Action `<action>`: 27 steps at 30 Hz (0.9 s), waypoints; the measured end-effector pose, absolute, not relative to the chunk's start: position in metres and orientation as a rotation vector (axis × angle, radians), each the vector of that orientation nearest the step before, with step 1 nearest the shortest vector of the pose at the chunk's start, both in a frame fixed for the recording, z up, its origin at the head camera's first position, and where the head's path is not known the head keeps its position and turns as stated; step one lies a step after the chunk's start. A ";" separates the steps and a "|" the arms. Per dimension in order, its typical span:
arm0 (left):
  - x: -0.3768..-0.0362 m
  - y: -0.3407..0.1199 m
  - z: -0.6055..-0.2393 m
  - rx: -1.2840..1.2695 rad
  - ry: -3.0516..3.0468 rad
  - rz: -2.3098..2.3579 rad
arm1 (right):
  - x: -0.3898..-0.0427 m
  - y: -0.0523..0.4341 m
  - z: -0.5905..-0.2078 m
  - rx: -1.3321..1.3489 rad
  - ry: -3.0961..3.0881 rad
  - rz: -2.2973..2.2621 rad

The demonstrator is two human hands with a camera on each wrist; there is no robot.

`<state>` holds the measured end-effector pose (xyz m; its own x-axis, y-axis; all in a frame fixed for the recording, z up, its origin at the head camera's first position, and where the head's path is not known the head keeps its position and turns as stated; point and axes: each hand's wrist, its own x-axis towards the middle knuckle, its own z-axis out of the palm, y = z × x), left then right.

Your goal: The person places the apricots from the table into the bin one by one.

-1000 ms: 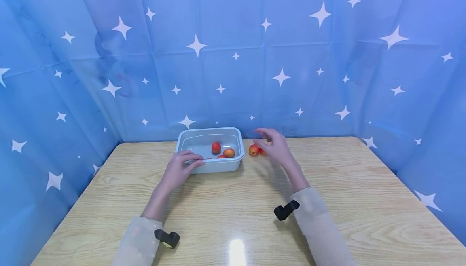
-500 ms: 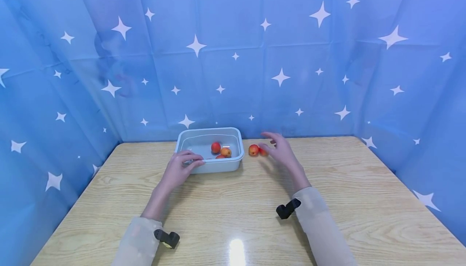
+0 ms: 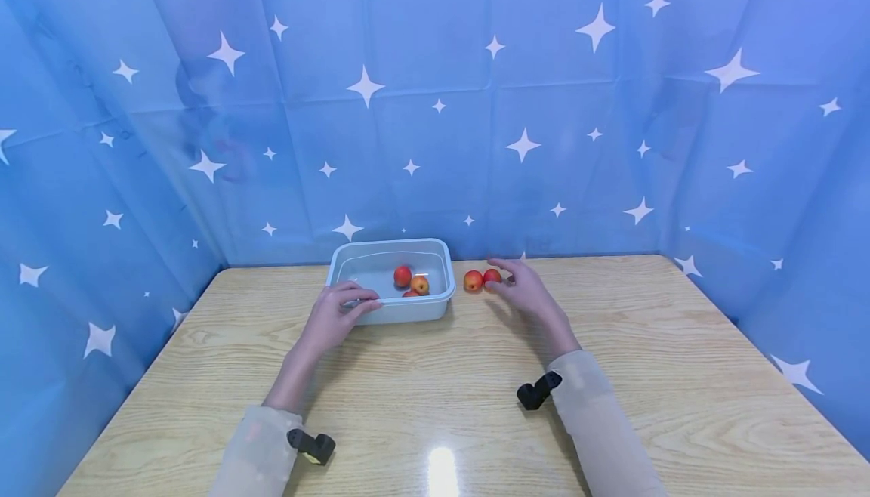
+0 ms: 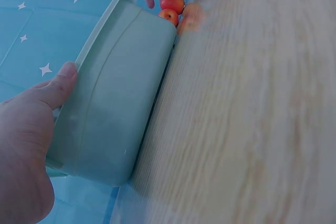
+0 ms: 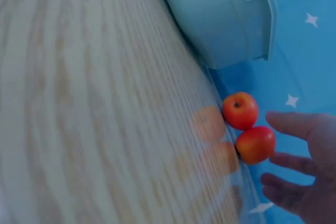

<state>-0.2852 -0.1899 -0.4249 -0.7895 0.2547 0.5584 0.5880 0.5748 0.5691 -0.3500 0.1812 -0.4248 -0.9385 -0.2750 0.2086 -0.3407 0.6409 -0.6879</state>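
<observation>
A light blue plastic box (image 3: 421, 310) stands at the back of the table, and my left hand (image 3: 336, 311) pinches its near rim, thumb outside (image 4: 64, 77) in the left wrist view. Inside lie a red apple (image 3: 402, 276), a yellow-red apple (image 3: 420, 285) and a third apple partly hidden by the near wall. To the right of the box, two small apples sit side by side, one orange-red (image 3: 473, 281) and one redder (image 3: 492, 276). My right hand (image 3: 526, 291) is at the redder apple, its spread fingers and thumb (image 5: 294, 123) around it without gripping.
The wooden table (image 3: 408, 391) reaches to a blue curtain (image 3: 435, 142) with white stars, close behind the box and apples. Black wrist cameras (image 3: 311, 446) sit on both sleeves.
My right hand has moved down and slightly right to the redder apple. In the box, the yellow-red apple has rolled a little left. My left hand stays on the rim.
</observation>
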 end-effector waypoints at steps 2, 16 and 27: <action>-0.286 -0.190 -0.425 -0.683 -2.389 -1.087 | -0.351 0.182 -0.427 0.524 -2.771 1.207; -0.285 -0.190 -0.425 -0.658 -2.405 -1.083 | -0.353 0.184 -0.433 0.450 -2.776 1.266; -0.285 -0.189 -0.425 -0.663 -2.395 -1.082 | -0.353 0.185 -0.434 0.428 -2.783 1.255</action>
<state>-0.2849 -0.1893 -0.4247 -0.7940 0.2456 0.5561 0.5796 0.5817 0.5707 -0.3526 0.1848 -0.4342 -0.9597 -0.2266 0.1663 -0.2747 0.6301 -0.7263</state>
